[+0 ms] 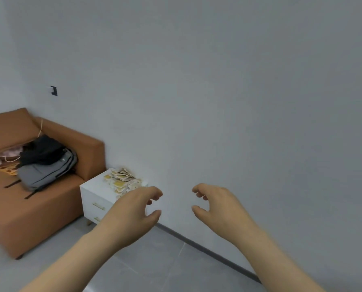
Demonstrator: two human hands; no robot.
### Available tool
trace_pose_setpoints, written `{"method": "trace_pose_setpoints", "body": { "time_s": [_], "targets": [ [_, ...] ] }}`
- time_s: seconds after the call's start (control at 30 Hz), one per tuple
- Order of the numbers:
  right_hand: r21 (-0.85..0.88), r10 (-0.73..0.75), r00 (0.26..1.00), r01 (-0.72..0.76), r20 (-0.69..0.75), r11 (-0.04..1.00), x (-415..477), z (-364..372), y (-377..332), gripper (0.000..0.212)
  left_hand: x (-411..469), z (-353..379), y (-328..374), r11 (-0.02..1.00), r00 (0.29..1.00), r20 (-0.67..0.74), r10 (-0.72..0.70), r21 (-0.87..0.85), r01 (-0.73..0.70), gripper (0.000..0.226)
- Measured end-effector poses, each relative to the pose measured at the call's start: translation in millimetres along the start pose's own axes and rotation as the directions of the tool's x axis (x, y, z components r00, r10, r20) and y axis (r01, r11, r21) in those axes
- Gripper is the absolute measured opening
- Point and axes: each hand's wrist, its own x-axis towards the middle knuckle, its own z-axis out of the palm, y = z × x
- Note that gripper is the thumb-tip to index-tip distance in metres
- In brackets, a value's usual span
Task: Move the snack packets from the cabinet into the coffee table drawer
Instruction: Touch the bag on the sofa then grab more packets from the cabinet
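A heap of pale and yellow snack packets [122, 179] lies on top of a small white cabinet [93, 194] with two drawers, standing against the wall. My left hand [131, 213] hovers in front of the cabinet's right part, fingers curled apart, holding nothing. My right hand [216, 205] is raised to the right of it, in front of the bare wall, also empty with fingers apart. No coffee table is in view.
An orange sofa [39, 207] stands left of the cabinet, with a grey backpack [47, 171] and dark clothes on its seat. A grey tiled floor [165, 260] runs along a dark skirting board under the wall.
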Motion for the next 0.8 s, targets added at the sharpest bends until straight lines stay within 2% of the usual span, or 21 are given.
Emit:
{"method": "trace_pose_setpoints", "body": {
  "time_s": [0.4, 0.8],
  "targets": [
    [0.077, -0.084, 0.989, 0.075, 0.120, 0.994, 223, 109, 13, 0.043, 132, 12, -167, 0.972, 0.974, 0.015, -0.227, 0.065, 0.226, 0.037],
    [0.114, -0.139, 0.956, 0.112, 0.258, 0.987, 415, 219, -19, 0.044, 232, -2, -337, 0.923, 0.925, 0.031, -0.378, 0.090, 0.374, 0.038]
  ]
}}
